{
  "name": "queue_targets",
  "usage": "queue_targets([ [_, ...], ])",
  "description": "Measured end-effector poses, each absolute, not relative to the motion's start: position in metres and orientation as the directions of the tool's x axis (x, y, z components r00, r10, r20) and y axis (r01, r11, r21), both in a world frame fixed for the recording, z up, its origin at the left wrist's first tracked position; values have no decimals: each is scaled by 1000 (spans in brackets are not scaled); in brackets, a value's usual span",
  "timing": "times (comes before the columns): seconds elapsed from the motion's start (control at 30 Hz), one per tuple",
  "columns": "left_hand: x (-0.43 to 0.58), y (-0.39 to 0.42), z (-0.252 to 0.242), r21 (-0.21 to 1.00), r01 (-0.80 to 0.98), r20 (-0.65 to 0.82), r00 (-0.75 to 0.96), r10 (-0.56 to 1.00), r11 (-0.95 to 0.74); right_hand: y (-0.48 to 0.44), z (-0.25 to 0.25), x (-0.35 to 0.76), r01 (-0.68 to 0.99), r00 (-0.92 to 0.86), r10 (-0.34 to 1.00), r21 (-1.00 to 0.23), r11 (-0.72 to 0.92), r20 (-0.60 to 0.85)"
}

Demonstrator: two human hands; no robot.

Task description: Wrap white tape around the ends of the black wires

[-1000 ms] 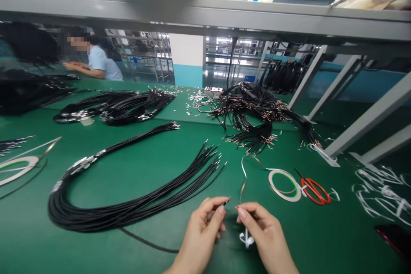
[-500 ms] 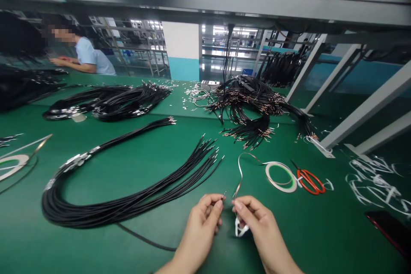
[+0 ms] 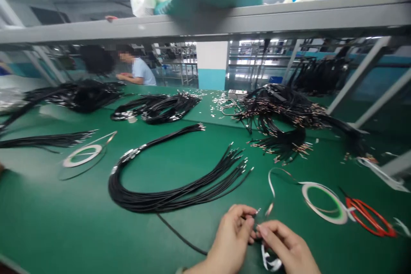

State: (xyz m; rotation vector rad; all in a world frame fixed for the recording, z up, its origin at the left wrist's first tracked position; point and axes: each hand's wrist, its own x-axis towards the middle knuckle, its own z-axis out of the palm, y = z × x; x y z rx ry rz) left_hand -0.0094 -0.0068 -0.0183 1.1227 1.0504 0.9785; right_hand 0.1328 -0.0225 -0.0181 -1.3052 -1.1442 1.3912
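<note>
My left hand (image 3: 233, 237) is closed in a pinch around a thin black cable (image 3: 183, 236), whose bright metal tip (image 3: 258, 211) pokes out past the fingertips. Right beside it, my right hand (image 3: 287, 246) is also pinched, with a curled white strip (image 3: 269, 262) hanging below its fingers. The fingertips of both hands nearly meet, and what lies between them is too small to make out. Just beyond them, the copper-coloured end of a narrow tape (image 3: 272, 188) rests on the green table, running from a white tape roll (image 3: 305, 197).
A curved bundle of black cables (image 3: 154, 203) lies ahead to the left. Red-handled scissors (image 3: 369, 218) are beside the roll. Another tape roll (image 3: 69, 162) sits left. Cable heaps (image 3: 282, 102) line the back under a grey shelf (image 3: 289, 19). A person (image 3: 141, 72) sits beyond.
The view has swung left and up, so the table things appear further right. My hands have come closer together, and the tape's copper end is now further from my right fingertips.
</note>
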Motion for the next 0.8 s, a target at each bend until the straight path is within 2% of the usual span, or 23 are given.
queue_targets([
  [0.23, -11, 0, -24, 966, -114, -202, 239, 950, 234, -5, -7, 132, -218, 33, 937, -918, -332, -347],
  [0.37, -10, -3, -22, 972, -97, -188, 223, 956, 214, -14, -12, 128, -157, 138, 970, -971, -179, -201],
  [0.47, -10, -8, -16, 991, -10, -130, 198, 972, 134, -22, -15, 123, -90, 153, 983, -992, -86, -99],
  [0.8, -10, -13, -16, 984, 178, -4, 155, 988, -24, -25, -21, 116, -256, 110, 977, -955, -149, -182],
])
